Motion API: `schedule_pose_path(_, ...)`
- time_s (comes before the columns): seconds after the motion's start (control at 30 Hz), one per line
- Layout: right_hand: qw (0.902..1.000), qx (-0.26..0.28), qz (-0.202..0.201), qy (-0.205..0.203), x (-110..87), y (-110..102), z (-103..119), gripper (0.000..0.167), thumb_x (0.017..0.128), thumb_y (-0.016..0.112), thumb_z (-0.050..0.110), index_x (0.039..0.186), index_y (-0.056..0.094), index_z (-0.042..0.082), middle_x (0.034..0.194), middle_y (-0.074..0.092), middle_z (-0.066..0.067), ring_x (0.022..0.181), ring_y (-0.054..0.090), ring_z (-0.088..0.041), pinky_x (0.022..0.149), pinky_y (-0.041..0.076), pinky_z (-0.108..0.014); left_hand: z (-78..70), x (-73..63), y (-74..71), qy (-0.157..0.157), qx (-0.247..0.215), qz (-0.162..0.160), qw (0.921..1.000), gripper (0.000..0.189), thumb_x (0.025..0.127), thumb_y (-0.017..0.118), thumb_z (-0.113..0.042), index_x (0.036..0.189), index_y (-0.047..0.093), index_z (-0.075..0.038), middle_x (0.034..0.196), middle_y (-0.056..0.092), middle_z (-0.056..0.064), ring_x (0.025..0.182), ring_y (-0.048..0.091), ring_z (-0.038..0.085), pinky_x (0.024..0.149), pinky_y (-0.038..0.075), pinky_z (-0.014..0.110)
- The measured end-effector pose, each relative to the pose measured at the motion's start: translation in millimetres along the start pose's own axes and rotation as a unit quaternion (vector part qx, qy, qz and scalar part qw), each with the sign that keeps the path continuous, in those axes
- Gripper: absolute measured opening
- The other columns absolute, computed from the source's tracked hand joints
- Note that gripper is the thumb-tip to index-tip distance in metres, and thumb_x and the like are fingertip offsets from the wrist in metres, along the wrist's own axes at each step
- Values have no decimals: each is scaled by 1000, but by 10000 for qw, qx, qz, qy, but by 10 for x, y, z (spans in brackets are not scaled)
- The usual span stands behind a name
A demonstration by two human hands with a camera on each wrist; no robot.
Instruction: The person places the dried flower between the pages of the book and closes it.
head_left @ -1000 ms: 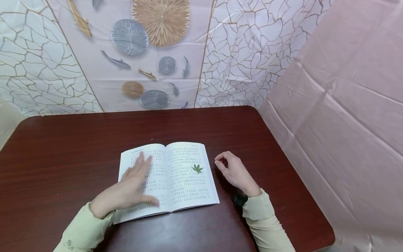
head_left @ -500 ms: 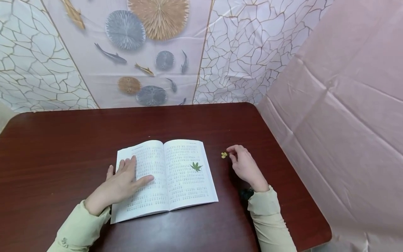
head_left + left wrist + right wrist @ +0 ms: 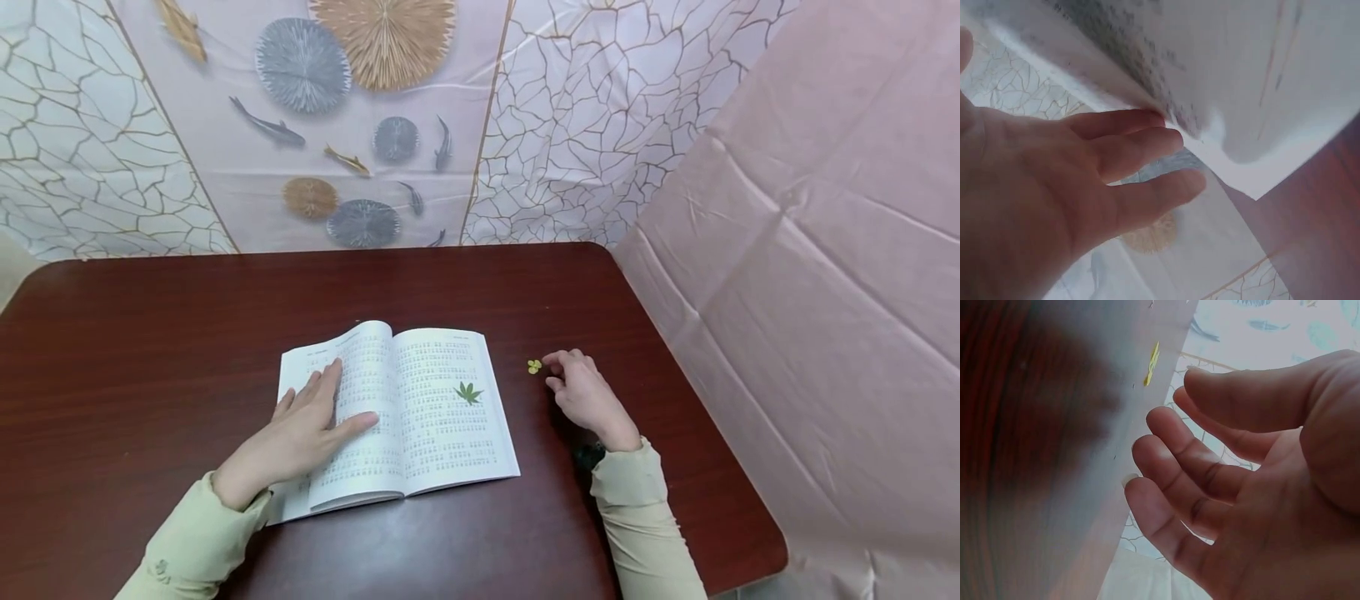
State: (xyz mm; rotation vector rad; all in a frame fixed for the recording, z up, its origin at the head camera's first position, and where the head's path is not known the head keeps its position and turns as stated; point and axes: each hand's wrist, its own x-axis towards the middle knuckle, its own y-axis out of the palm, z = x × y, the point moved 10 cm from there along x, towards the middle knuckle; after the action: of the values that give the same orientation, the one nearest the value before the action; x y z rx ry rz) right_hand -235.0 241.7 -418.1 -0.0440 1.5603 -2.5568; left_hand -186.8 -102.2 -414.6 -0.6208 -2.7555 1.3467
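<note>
An open book (image 3: 442, 458) with printed pages lies on the table, and a green leaf with pointed lobes (image 3: 468, 393) rests on its right page. My left hand (image 3: 296, 433) lies over the left page, fingers spread and thumb pointing to the spine; the pages there bulge up beside the fold. In the left wrist view, fingertips (image 3: 1172, 140) meet the page edge (image 3: 1235, 156). Right of the book, a small flat yellow flower (image 3: 534, 367) lies on the table. My right hand (image 3: 588, 398) is just beside it, fingers loosely bent and holding nothing in the right wrist view.
The dark red-brown wooden table (image 3: 187, 333) has rounded corners. Behind it hangs a patterned cloth (image 3: 420, 200) with fish and round shapes, and a plain pink cloth (image 3: 787, 292) borders the right side.
My right hand has shifted right, and the yellow flower, out of sight at first, now shows on the table. Under my left hand, the left pages have bulged up near the spine.
</note>
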Motion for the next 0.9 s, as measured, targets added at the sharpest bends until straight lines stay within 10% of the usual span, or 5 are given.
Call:
schedule_pose_path(0.43, 10000, -51, 72, -21, -22, 46, -2, 27, 96, 56, 4, 122, 60, 1, 108, 55, -14, 103, 47, -30, 86, 44, -44, -168, 23, -28, 568, -511, -227, 9968, 95, 95, 50, -58, 153, 7, 5, 159, 13, 23, 144, 17, 41, 112, 20, 57)
schedule_pose_path(0.9, 9998, -126, 89, -110, -27, 81, 65, 28, 94, 61, 8, 122, 61, 1, 107, 56, -13, 102, 49, -30, 86, 45, -43, -308, -47, 84, 1156, -954, 313, 9882, 110, 84, 69, -53, 156, 1, -5, 162, 5, 13, 147, 10, 31, 113, 19, 53)
